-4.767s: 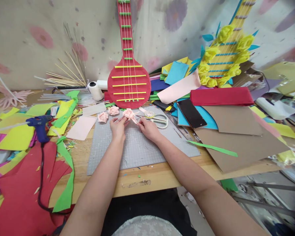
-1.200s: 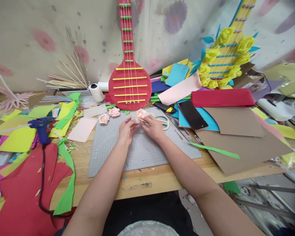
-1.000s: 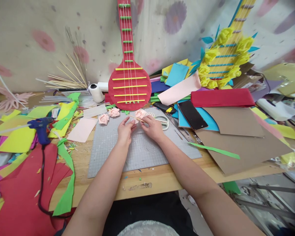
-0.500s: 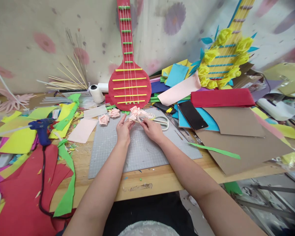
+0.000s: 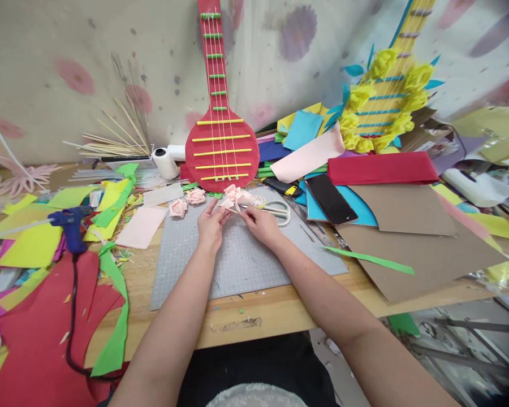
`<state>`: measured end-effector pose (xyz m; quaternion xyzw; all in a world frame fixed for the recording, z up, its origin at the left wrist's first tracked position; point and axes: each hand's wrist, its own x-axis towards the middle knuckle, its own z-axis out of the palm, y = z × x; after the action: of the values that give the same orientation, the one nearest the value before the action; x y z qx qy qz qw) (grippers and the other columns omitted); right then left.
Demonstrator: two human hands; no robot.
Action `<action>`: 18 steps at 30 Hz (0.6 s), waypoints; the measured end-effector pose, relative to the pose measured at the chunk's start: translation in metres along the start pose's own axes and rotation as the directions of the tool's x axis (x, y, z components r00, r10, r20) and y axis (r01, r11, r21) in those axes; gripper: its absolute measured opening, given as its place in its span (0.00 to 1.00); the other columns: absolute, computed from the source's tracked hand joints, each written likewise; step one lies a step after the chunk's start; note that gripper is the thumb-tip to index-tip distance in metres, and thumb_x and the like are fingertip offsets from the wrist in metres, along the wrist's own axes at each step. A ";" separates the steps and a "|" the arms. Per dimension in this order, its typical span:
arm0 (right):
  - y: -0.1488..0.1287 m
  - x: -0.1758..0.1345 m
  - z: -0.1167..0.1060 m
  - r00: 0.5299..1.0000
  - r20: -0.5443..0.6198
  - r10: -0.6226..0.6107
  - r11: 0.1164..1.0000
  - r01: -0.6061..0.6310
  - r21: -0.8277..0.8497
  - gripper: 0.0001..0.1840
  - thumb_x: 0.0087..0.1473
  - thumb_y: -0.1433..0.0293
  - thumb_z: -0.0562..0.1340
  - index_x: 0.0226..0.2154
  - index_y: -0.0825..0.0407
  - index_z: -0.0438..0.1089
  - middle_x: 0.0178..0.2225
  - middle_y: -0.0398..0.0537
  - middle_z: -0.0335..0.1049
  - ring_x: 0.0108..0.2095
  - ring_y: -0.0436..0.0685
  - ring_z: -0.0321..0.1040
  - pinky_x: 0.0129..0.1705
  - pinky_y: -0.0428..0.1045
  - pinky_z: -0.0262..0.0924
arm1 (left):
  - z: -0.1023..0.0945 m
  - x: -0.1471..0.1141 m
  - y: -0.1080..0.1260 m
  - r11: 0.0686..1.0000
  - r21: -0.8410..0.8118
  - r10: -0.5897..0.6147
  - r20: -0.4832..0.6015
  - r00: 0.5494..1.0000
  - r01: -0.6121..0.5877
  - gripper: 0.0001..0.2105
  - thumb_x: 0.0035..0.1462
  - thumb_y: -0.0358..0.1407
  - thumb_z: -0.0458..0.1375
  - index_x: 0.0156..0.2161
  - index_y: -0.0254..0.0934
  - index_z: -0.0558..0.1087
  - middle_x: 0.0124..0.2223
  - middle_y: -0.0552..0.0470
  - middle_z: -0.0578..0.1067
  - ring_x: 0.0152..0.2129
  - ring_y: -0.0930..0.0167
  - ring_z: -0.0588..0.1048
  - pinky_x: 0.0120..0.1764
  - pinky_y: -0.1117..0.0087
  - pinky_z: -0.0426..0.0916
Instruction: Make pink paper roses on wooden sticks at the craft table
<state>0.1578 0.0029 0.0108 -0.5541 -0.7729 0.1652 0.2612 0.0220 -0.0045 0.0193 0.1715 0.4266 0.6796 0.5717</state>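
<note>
Between left hand (image 5: 211, 226) and right hand (image 5: 262, 225), the pink rose (image 5: 232, 194), pinched by both, has shifted left.

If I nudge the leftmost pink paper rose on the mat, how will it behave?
The rose is probably light and easily crushed, since its petals look thin and folded. It may slide rather than roll, given its lumpy outline on the flat mat.

A person's bare left arm (image 5: 165, 316) and bare right arm (image 5: 318, 294) reach across the near edge of the light wooden tabletop (image 5: 275, 314), angling inward. The left hand (image 5: 211, 227) and right hand (image 5: 261, 225) nearly meet, fingertips pinched.
</note>
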 end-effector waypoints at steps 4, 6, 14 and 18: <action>-0.001 0.000 0.003 1.000 0.028 0.001 0.999 -0.002 0.034 0.17 0.56 0.58 0.51 0.26 0.51 0.66 0.22 0.42 0.66 0.24 0.50 0.61 0.25 0.44 0.45 | 0.001 -0.001 0.002 1.000 -0.005 -0.029 -0.096 0.995 0.029 0.17 0.47 0.22 0.57 0.44 0.34 0.66 0.26 0.54 0.75 0.26 0.74 0.76 0.43 0.67 0.69; -0.002 0.000 0.004 0.999 0.041 0.008 0.998 -0.010 0.059 0.17 0.56 0.58 0.51 0.26 0.51 0.66 0.21 0.42 0.66 0.23 0.50 0.61 0.25 0.44 0.46 | 0.002 -0.002 0.002 1.000 -0.013 -0.027 -0.123 0.992 0.025 0.17 0.47 0.22 0.57 0.44 0.36 0.64 0.27 0.55 0.75 0.26 0.74 0.76 0.41 0.68 0.69; -0.003 0.001 0.008 0.997 0.078 0.015 0.991 -0.025 0.130 0.17 0.57 0.60 0.51 0.24 0.51 0.65 0.20 0.40 0.63 0.23 0.49 0.59 0.25 0.44 0.46 | 0.006 -0.005 0.001 0.998 -0.009 0.060 -0.163 0.985 -0.063 0.17 0.46 0.22 0.58 0.39 0.38 0.60 0.31 0.53 0.76 0.28 0.74 0.76 0.39 0.70 0.70; -0.003 0.001 0.008 0.996 0.093 0.020 0.993 -0.031 0.117 0.17 0.57 0.60 0.50 0.24 0.51 0.65 0.20 0.40 0.64 0.23 0.49 0.60 0.25 0.43 0.47 | 0.005 -0.003 0.000 0.998 -0.041 0.038 -0.179 0.983 -0.046 0.16 0.44 0.22 0.59 0.38 0.37 0.61 0.31 0.53 0.76 0.30 0.74 0.76 0.41 0.70 0.69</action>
<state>0.1501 0.0032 0.0061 -0.5393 -0.7659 0.2390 0.2558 0.0270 -0.0053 0.0228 0.1062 0.4569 0.7133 0.5207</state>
